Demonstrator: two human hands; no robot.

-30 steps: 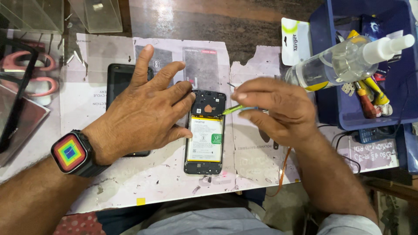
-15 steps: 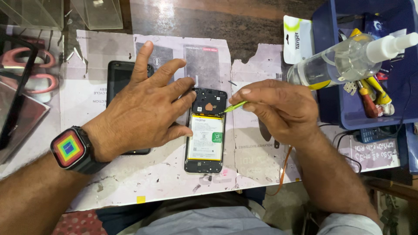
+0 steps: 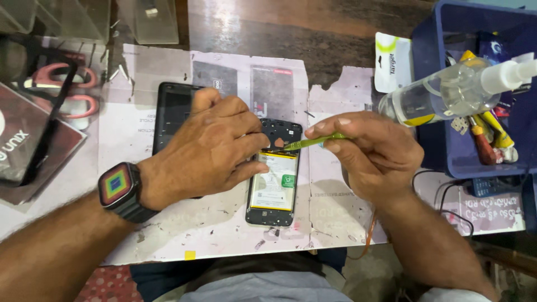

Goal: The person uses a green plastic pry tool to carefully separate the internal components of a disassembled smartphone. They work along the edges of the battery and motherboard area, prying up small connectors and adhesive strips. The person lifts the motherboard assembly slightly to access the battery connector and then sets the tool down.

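Now, in the head view, the left hand (image 3: 210, 148) has drawn its thumb and fingers in from the spread pose of a moment ago; loosely curled, it presses on the left edge of the opened phone (image 3: 274, 173), which lies on the tabletop (image 3: 335, 212) between both hands. The right hand (image 3: 372, 154) still pinches a thin green pry tool (image 3: 313, 142), its tip at the phone's upper part just beyond the left fingertips, so the prying looks ongoing.

Single head view, looks steeply down from close above onto the table (image 3: 168, 246) and both forearms
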